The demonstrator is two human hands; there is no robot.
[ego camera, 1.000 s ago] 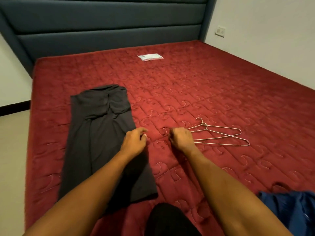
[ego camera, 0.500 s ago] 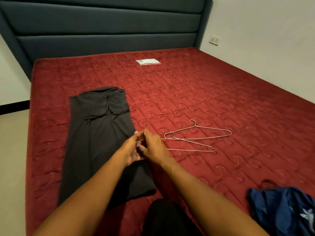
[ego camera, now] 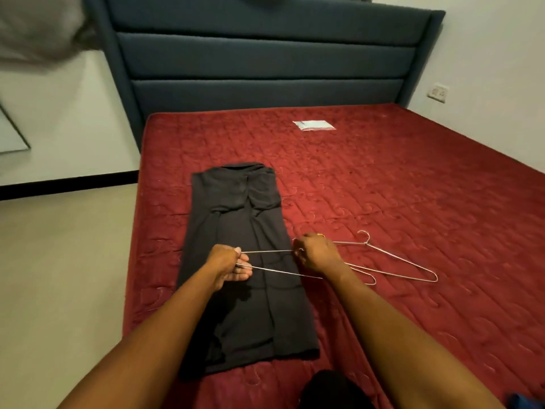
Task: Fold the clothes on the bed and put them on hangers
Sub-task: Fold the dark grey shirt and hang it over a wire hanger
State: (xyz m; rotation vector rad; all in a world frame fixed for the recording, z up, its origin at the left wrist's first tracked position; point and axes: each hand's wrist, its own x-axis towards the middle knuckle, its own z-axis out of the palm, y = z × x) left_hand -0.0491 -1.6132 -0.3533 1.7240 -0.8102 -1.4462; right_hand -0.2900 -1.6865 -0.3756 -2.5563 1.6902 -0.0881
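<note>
The left grip (ego camera: 231, 265) and right grip (ego camera: 317, 255) both seem clamped on a hanger (ego camera: 271, 251) stretched between them, just above the folded garment (ego camera: 244, 305) on the bed (ego camera: 413, 187). It is best to keep the wire level and feed the garment's middle through evenly.

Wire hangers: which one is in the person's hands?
The hanger stretched over the dark garment, between left hand and right hand; the other hanger lies on the red mattress, further right.

Dim, even indoor light; wide-angle bending at edges, top-left corner blurred.
</note>
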